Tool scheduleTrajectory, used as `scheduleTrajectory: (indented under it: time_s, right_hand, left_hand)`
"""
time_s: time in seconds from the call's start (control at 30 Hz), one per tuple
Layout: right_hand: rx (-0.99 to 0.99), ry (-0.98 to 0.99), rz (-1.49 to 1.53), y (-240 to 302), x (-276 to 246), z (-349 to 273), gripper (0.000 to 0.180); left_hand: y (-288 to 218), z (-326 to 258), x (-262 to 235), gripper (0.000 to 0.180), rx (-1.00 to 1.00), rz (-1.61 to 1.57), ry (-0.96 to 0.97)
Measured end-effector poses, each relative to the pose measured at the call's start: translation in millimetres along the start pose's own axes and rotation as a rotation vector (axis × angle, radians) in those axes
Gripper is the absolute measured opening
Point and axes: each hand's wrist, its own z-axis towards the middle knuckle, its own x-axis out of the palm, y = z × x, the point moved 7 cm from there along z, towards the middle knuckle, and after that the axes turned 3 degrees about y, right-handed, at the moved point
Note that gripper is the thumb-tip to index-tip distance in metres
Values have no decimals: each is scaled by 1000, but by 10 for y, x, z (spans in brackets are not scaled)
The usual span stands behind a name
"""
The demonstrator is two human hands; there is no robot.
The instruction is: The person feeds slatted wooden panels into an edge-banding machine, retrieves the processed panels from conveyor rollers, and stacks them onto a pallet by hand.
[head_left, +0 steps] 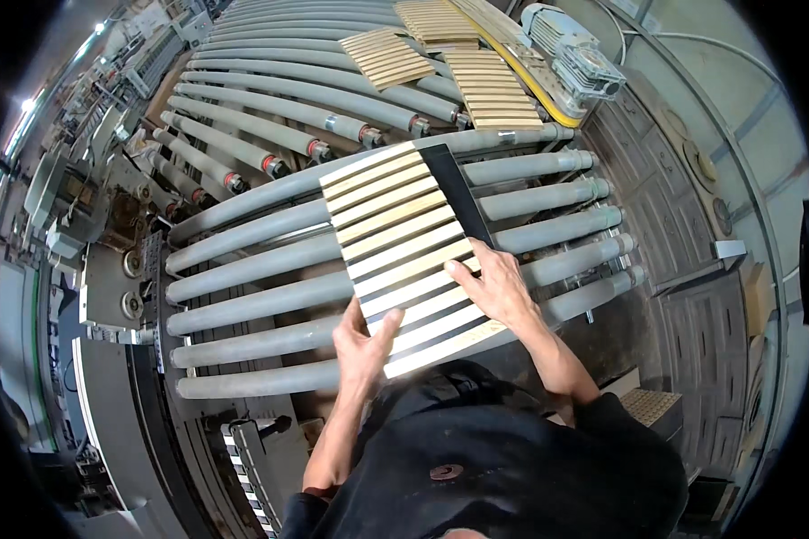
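Observation:
A slatted wooden panel (395, 229), pale strips with dark gaps between them, lies in front of me over the rollers, its near end close to my body. My left hand (366, 346) grips its near left edge, thumb on top and fingers at the side. At the right edge, farther up the panel, my right hand (497, 286) holds on with the thumb laid across the strips. A black board (458, 189) shows along the panel's far right side; how far it runs underneath is hidden.
Grey conveyor rollers (261, 265) run crosswise below the panel, with a curved roller section (270, 103) beyond. Several similar slatted panels (493, 88) lie at the far right, beside a motor (571, 54) and yellow belt guard. Machinery (117, 269) stands left; stacked grey panels (692, 341) stand right.

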Motion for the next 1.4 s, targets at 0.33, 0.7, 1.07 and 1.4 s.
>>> scheduleTrajectory:
  time_s: [0.33, 0.7, 1.07, 1.4]
  right_hand:
    - [65, -101, -55, -417, -175, 12, 40]
    - [182, 71, 40, -830, -531, -389, 80]
    - [-70, 135, -154, -755, -120, -756, 104]
    - [-59, 112, -146, -873, -137, -685, 94]
  left_hand:
    - [57, 333, 342, 55, 47, 90, 56]
    - [-243, -88, 307, 106, 148, 734, 190]
    - [-8, -154, 478, 92, 246, 733, 245]
    - [159, -200, 385, 73, 159, 732, 163]
